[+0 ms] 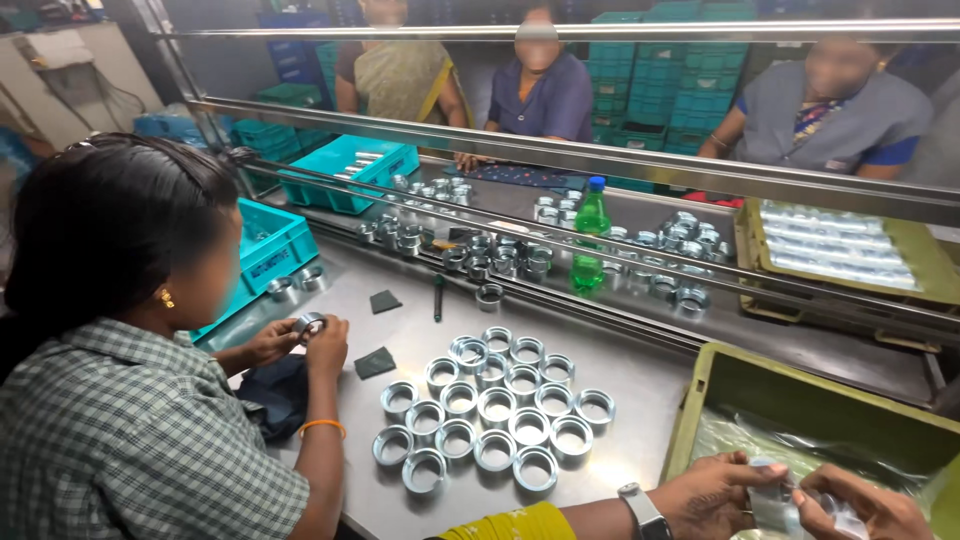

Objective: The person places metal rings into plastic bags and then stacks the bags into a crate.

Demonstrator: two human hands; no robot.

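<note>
Head view. Metal rings, short silvery cylinders standing on end, are packed in rows touching one another near the middle of the steel bench. At the bottom right edge the wearer's left hand, with a wristwatch above a yellow sleeve, and right hand meet over an olive-green crate lined with clear plastic. Both hands have their fingers curled and closed on one ring, partly wrapped in crinkled plastic film and held just above the crate's near corner. Judged from the layout, some two dozen rings already stand sorted on the bench, while the crate's contents are hidden under the liner, so what remains there cannot be told.

To the left a co-worker in a checked shirt holds another ring between both hands, over a dark cloth. Teal bins sit beyond. More rings lie scattered across the far bench beside a green bottle, and three other people are seated behind the rails.
</note>
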